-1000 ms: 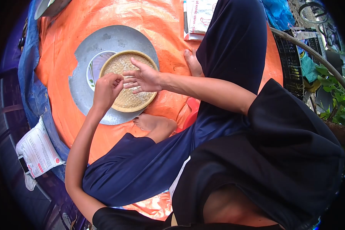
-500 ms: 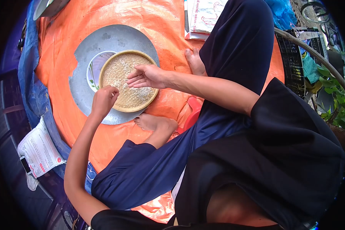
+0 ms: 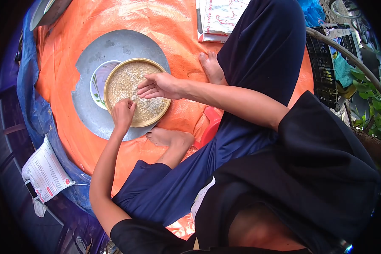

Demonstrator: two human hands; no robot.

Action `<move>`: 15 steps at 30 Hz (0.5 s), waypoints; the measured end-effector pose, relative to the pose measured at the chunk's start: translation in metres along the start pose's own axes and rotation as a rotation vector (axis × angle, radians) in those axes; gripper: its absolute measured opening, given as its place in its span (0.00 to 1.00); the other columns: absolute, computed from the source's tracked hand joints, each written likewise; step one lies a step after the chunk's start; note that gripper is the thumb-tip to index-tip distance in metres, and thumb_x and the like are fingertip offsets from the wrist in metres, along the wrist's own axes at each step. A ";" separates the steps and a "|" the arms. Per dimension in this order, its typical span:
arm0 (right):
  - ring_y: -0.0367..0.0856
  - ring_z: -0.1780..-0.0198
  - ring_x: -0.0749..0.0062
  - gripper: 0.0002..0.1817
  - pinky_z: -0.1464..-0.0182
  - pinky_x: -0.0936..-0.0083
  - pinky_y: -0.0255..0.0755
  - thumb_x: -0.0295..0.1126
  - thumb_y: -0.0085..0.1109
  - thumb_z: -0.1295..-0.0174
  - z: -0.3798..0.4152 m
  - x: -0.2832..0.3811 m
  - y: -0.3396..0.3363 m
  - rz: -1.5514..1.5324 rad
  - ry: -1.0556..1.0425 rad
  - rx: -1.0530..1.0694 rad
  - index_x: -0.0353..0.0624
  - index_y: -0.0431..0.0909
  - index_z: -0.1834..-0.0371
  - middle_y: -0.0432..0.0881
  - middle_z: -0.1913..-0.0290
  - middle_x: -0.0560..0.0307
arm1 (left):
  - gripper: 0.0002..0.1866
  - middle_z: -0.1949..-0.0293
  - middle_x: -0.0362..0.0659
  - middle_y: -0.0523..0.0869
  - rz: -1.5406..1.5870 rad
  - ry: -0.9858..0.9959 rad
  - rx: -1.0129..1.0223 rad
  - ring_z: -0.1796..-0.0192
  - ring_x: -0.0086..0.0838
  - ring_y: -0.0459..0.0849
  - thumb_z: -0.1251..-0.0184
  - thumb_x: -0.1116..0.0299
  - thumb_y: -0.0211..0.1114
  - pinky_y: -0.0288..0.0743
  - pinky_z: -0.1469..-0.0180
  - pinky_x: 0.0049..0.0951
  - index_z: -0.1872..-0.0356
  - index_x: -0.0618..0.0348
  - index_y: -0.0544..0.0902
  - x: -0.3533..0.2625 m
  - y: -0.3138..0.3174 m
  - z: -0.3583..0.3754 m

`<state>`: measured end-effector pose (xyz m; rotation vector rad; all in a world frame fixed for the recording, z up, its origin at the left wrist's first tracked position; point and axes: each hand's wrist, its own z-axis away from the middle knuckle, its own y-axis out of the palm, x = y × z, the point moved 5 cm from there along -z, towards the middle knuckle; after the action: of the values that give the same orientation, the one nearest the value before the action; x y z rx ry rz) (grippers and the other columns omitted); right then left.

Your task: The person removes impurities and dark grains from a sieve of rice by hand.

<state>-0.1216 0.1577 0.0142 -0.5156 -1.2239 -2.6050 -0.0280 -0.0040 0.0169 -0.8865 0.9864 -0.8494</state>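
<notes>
A round woven basket [image 3: 119, 92] holds a layer of pale grain [image 3: 129, 78] with whiter bits among it. Over its near-left part is my left hand [image 3: 123, 113], thumb and fingers pinched together; whatever they hold is too small to make out. My right hand [image 3: 161, 86] hovers above the right side of the grain, fingers stretched out and the palm turned partly toward the left hand. Under the basket, a plate with a leaf pattern [image 3: 98, 84] shows at the left. Both rest on a large round grey metal tray [image 3: 86, 112] with a ragged left edge.
An orange tarp [image 3: 59, 76] covers the ground, with blue sheeting [image 3: 31, 84] along its left. Around it are a metal bowl [image 3: 51, 12], printed sacks [image 3: 224, 19], a white printed bag [image 3: 48, 171], a red plastic object [image 3: 211, 127] by my legs and a black crate [image 3: 321, 63].
My left hand has moved rightward from the basket's edge to over the grain, closer to my right hand. The right hand keeps its pose, and the view has shifted slightly.
</notes>
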 end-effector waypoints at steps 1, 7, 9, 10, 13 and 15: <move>0.81 0.46 0.59 0.29 0.42 0.68 0.76 0.46 0.33 0.24 0.000 0.000 0.000 -0.004 0.002 0.000 0.25 0.70 0.43 0.80 0.49 0.38 | 0.09 0.74 0.49 0.87 -0.012 0.009 -0.008 0.70 0.40 0.87 0.44 0.66 0.70 0.78 0.64 0.37 0.72 0.62 0.86 -0.002 0.001 0.000; 0.82 0.46 0.62 0.29 0.42 0.71 0.77 0.46 0.33 0.23 0.004 0.004 0.004 -0.003 0.011 0.018 0.26 0.70 0.41 0.80 0.48 0.42 | 0.09 0.70 0.50 0.87 -0.157 0.054 -0.045 0.67 0.44 0.86 0.42 0.65 0.68 0.77 0.63 0.41 0.70 0.62 0.85 -0.010 0.002 0.003; 0.81 0.46 0.62 0.30 0.41 0.71 0.76 0.47 0.34 0.24 0.006 0.004 0.005 0.007 0.011 0.017 0.27 0.70 0.41 0.80 0.47 0.42 | 0.09 0.69 0.50 0.87 -0.173 0.079 -0.051 0.66 0.45 0.86 0.41 0.65 0.67 0.77 0.63 0.43 0.70 0.61 0.85 -0.010 0.004 0.003; 0.81 0.46 0.62 0.30 0.42 0.71 0.76 0.47 0.34 0.24 0.005 0.004 0.005 0.006 0.012 0.019 0.27 0.70 0.41 0.80 0.47 0.42 | 0.09 0.68 0.50 0.87 -0.178 0.088 -0.049 0.66 0.45 0.86 0.41 0.65 0.67 0.77 0.63 0.43 0.69 0.61 0.85 -0.009 0.004 0.003; 0.82 0.46 0.63 0.29 0.42 0.71 0.77 0.47 0.35 0.24 0.006 0.004 0.005 0.003 0.014 0.020 0.28 0.70 0.41 0.81 0.48 0.43 | 0.08 0.68 0.49 0.85 -0.189 0.152 -0.040 0.68 0.45 0.85 0.40 0.65 0.66 0.77 0.64 0.43 0.69 0.61 0.83 -0.005 0.008 0.004; 0.82 0.46 0.63 0.29 0.42 0.71 0.77 0.48 0.36 0.24 0.007 0.004 0.005 0.005 0.016 0.022 0.28 0.71 0.42 0.81 0.49 0.44 | 0.08 0.70 0.48 0.84 -0.213 0.206 -0.040 0.69 0.44 0.85 0.40 0.66 0.66 0.77 0.65 0.42 0.70 0.60 0.82 -0.002 0.010 0.003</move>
<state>-0.1225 0.1597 0.0229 -0.4926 -1.2438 -2.5836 -0.0240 0.0026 0.0096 -0.9632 1.1030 -1.1223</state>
